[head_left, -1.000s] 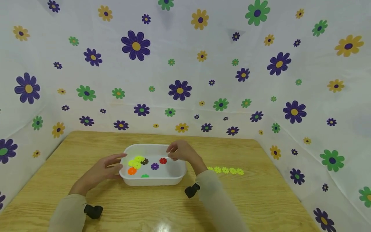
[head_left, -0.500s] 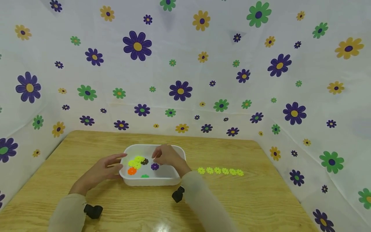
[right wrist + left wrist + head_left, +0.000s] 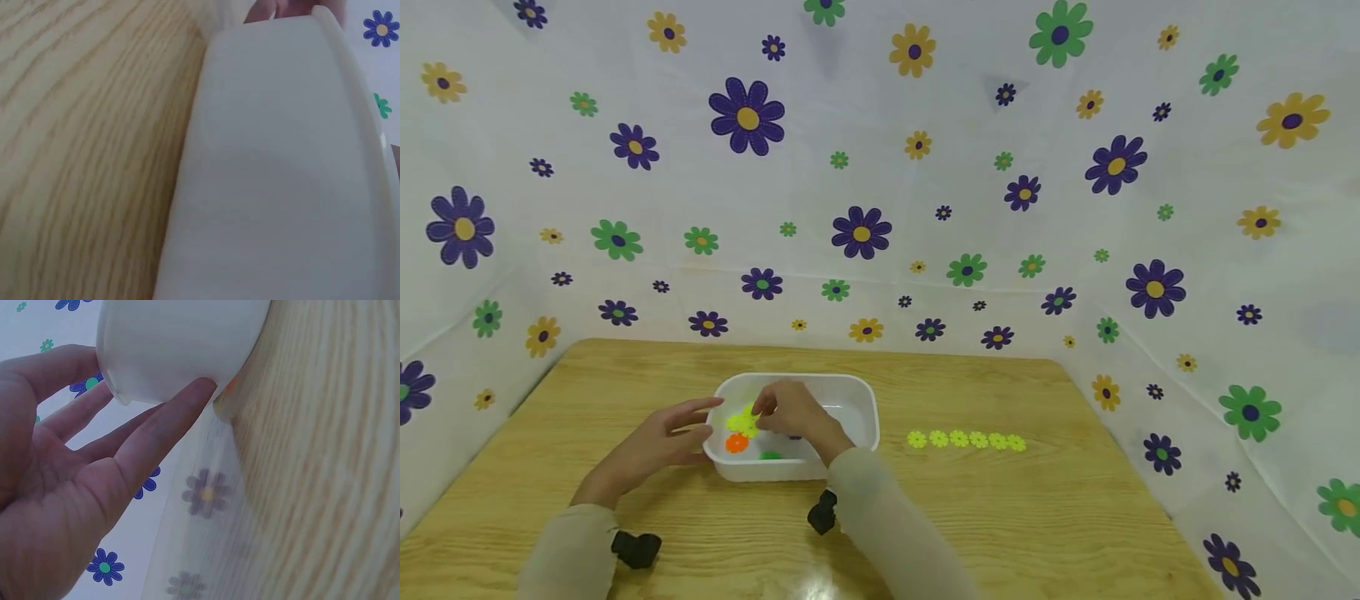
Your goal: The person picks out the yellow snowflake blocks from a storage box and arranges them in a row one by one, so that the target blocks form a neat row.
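Observation:
In the head view, a white plastic tub (image 3: pixel 842 468) holds several flower-shaped connector discs. My left hand (image 3: pixel 655 440) rests on the tub's left end, fingers extended; in the left wrist view its fingers (image 3: pixel 169 425) lie against the outer wall. My right hand (image 3: pixel 797 415) reaches inside, thumb and fingertips pinching at a yellow disc (image 3: pixel 747 412) on the small yellow pile. An orange disc (image 3: pixel 736 443) lies in front of the pile, and a green disc (image 3: pixel 771 456) is near the front wall. The right hand mostly hides a purple disc (image 3: pixel 794 437) and fully covers the brown and red ones.
A row of several yellow discs (image 3: pixel 958 438) lies on the wooden table (image 3: pixel 1037 517), right of the tub. White flower-printed sheets (image 3: pixel 880 183) stand behind the table and at both sides. The tub's outer wall (image 3: pixel 269 162) fills much of the right wrist view.
The right hand has moved left across the tub, from its right end to the yellow pile. One more yellow disc shows at the row's left end, uncovered by the arm. The left hand stays put.

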### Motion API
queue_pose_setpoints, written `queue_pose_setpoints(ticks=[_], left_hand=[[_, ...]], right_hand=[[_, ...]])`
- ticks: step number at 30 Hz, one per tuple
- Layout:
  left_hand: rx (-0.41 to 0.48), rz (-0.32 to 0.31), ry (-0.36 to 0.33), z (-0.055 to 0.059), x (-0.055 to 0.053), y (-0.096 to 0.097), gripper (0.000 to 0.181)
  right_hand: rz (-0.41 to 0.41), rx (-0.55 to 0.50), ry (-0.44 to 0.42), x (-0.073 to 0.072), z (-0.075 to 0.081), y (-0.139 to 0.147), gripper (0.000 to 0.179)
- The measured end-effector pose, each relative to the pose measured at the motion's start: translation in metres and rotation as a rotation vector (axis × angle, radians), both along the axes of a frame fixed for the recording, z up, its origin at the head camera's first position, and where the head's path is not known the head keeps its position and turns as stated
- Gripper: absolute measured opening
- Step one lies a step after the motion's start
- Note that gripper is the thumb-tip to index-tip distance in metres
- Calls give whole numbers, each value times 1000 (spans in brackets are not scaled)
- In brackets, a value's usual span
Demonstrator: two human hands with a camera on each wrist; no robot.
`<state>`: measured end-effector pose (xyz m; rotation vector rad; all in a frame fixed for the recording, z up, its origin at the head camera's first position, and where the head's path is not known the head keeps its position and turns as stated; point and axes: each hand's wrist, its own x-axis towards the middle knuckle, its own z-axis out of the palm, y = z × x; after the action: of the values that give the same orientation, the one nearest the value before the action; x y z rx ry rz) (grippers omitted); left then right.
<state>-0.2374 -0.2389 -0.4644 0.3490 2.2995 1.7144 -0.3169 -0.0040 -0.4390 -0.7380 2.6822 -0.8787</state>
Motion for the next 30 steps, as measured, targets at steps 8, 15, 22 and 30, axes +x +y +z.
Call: queue_pose_setpoints(ticks=[8, 15, 22, 30], left_hand=[[20, -10, -2, 0, 0, 0, 63], [15, -17, 6, 1, 0, -1, 63], [18, -17, 16, 1, 1, 0, 62], [12, -5, 8, 0, 0, 0, 63]], right_hand=[[-63, 29, -46, 2, -4, -14, 10], [-99, 22, -73, 6, -3, -18, 17], [-72, 33, -70, 5, -9, -21, 22], [-54, 33, -78, 4, -8, -17, 10]])
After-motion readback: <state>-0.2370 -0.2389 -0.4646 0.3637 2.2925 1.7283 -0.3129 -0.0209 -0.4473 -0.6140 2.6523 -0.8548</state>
